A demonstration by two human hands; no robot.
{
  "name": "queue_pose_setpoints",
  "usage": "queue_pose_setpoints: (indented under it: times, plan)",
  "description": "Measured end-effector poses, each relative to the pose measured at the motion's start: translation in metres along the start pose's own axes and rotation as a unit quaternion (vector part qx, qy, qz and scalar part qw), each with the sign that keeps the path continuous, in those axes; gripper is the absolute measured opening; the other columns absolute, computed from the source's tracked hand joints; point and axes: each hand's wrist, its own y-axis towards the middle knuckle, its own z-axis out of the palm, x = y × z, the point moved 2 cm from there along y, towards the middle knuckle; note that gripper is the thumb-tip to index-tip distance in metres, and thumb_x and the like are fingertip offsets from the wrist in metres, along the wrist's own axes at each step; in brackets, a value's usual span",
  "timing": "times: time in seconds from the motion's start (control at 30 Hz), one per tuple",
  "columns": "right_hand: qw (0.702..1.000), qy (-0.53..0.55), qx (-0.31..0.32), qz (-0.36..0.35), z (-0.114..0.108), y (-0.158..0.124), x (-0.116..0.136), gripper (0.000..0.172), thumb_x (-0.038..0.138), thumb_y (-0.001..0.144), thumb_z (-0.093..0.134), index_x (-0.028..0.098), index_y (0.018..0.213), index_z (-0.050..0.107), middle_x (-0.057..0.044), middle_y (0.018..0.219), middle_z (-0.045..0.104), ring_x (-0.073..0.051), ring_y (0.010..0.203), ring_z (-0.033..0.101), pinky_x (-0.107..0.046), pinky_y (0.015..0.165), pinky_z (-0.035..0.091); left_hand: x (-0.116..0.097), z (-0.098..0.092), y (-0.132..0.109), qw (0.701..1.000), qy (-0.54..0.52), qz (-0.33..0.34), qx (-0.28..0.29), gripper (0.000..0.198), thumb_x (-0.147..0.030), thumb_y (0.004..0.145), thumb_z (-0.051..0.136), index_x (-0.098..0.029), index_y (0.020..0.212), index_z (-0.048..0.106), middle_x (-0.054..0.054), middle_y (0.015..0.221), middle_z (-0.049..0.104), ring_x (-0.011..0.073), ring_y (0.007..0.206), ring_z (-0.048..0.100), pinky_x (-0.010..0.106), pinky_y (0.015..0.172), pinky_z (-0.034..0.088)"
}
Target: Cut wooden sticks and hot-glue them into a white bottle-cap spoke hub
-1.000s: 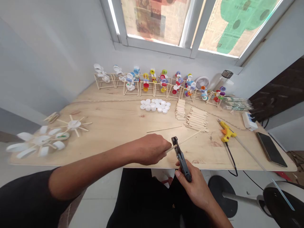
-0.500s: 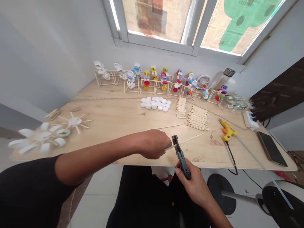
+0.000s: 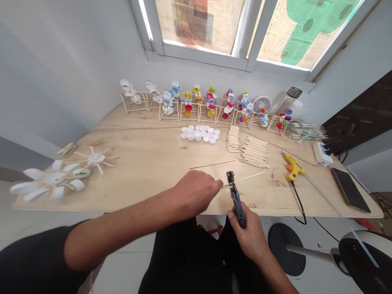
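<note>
My left hand (image 3: 197, 192) is closed in a pinch around a thin wooden stick (image 3: 249, 177), which runs right across the head of the pliers. A second stick end seems to show at its fingertips. My right hand (image 3: 252, 232) is wrapped round the black handles of the pliers (image 3: 236, 200), jaws pointing away from me at the table's front edge. Whether the jaws bite the stick I cannot tell. Another thin stick (image 3: 211, 164) lies on the wooden table (image 3: 143, 171) just beyond my left hand.
Behind are white bottle caps (image 3: 200, 134), a short-stick pile (image 3: 233, 139) and a longer-stick pile (image 3: 254, 152). Stick frames with coloured caps (image 3: 211, 110) line the wall. White cap wheels (image 3: 55, 178) lie left. A yellow glue gun (image 3: 294, 166) and phone (image 3: 350, 190) lie right.
The pliers and my right hand have shifted slightly right. My left hand has turned a little and come slightly nearer to me, uncovering more of the stick lying behind it.
</note>
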Motion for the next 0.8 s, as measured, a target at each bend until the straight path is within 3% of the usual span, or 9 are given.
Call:
queue_pose_setpoints:
  times: [0.23,0.43,0.63,0.8]
  plan:
    - [1.000,0.014,-0.009,0.001,0.003,0.005,0.008,0.030,0.046,0.089,0.039,0.020,0.075,0.048,0.000,0.062,0.057,-0.016,0.060,0.053,-0.025,0.058,0.036,-0.017,0.020,-0.008,0.981,0.024,-0.077,-0.175,0.033,-0.002,0.079,0.036,-0.014,0.104,0.054,0.007,0.078,0.063,0.0196,0.070,0.059,0.032,0.062,0.047]
    - [1.000,0.021,-0.016,-0.005,0.006,0.010,0.016,0.029,0.044,0.089,0.039,0.021,0.074,0.047,0.001,0.061,0.057,-0.016,0.057,0.054,-0.025,0.057,0.036,-0.019,0.032,-0.005,0.954,0.050,-0.117,-0.272,0.036,0.000,0.079,0.032,-0.014,0.102,0.055,0.006,0.077,0.062,0.0195,0.068,0.057,0.032,0.060,0.046]
    - [1.000,0.015,-0.010,-0.010,0.010,0.016,0.022,0.026,0.040,0.089,0.040,0.020,0.077,0.049,0.000,0.062,0.060,-0.016,0.058,0.056,-0.025,0.058,0.035,-0.011,0.037,-0.002,0.938,0.069,-0.124,-0.316,0.027,-0.004,0.082,0.038,-0.015,0.098,0.058,0.004,0.066,0.059,0.0172,0.060,0.054,0.029,0.055,0.038]
    - [0.998,-0.052,-0.027,-0.022,0.016,0.027,0.025,0.025,0.039,0.089,0.040,0.020,0.077,0.051,-0.002,0.064,0.060,-0.018,0.062,0.057,-0.025,0.058,0.032,0.002,0.041,0.003,0.934,0.063,-0.113,-0.333,0.020,-0.012,0.086,0.041,-0.017,0.094,0.059,0.003,0.065,0.060,0.0162,0.060,0.055,0.028,0.055,0.037]
